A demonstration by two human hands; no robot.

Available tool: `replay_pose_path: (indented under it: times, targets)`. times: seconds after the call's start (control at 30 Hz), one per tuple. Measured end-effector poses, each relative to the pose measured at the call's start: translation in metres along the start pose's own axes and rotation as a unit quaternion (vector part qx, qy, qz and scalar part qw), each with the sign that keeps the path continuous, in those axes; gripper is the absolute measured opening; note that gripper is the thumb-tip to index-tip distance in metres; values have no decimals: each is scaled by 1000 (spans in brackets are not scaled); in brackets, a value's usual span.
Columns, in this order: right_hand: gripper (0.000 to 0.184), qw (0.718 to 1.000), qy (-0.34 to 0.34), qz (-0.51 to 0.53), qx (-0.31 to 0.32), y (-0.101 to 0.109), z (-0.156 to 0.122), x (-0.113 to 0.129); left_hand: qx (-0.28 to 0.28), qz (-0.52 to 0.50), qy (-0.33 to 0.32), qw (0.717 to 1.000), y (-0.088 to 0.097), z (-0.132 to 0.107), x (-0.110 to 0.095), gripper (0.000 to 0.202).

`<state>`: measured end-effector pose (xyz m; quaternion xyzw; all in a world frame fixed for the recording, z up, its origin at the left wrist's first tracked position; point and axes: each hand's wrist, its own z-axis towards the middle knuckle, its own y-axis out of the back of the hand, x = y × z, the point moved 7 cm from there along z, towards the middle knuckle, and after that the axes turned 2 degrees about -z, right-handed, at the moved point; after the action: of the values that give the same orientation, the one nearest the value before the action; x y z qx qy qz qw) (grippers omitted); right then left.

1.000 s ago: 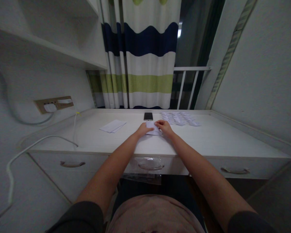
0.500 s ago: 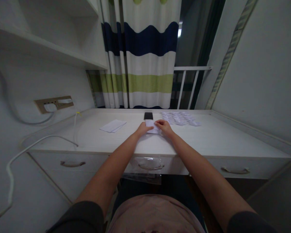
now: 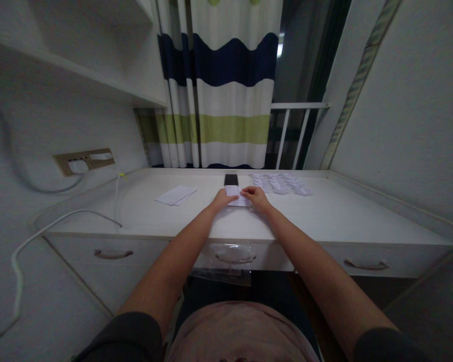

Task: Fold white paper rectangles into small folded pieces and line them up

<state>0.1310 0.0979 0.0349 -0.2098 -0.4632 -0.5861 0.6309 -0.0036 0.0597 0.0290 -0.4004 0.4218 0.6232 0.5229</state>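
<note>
Between my hands is a small white sheet of paper (image 3: 233, 191), partly folded, just above the desk. My left hand (image 3: 222, 198) grips its left side, with the thumb lying across the front. At the right edge, my right hand (image 3: 255, 196) pinches the paper between thumb and fingertips. Another white paper edge shows beneath, low between the hands. A dark phone (image 3: 231, 179) lies flat right behind the paper. Beyond my right hand, several small folded white paper pieces (image 3: 281, 183) are set out in rows.
Loose white sheets (image 3: 175, 195) lie overlapping on the left of the white desk (image 3: 136, 216). A white cable (image 3: 79, 212) crosses the desk's left end from a wall socket (image 3: 83, 162). Drawers with handles (image 3: 235, 259) are below the front edge; a striped curtain (image 3: 234, 100) hangs behind.
The paper between my hands has tilted and shifted very slightly. Both hands keep their hold in nearly the same place.
</note>
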Motion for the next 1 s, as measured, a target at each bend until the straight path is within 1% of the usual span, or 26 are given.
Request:
replay_pose_path:
  times: [0.1, 0.23, 0.3, 0.47, 0.63, 0.83, 1.0]
  targets:
    - [33, 1000, 1, 2, -7, 1, 0, 1, -10, -1, -1, 1000, 2, 1, 0, 31]
    - [32, 1000, -2, -4, -2, 1, -1, 1, -54, 17, -3, 998, 10, 2, -1, 29]
    - [31, 1000, -4, -12, 0, 2, -1, 0, -67, 32, 3, 997, 12, 3, -1, 28]
    - [29, 1000, -5, -22, -8, 2, 1, -3, -63, 55, 4, 996, 11, 1, -4, 26]
    - [30, 1000, -3, -22, -13, 1, -1, -3, -66, 52, -2, 996, 12, 2, -3, 27]
    - [24, 999, 1, -52, -15, 3, -1, 0, -101, 61, -2, 993, 18, 5, 0, 29]
    - [22, 997, -2, -80, -8, 1, 1, -4, -89, 102, 5, 991, 16, 4, -1, 31]
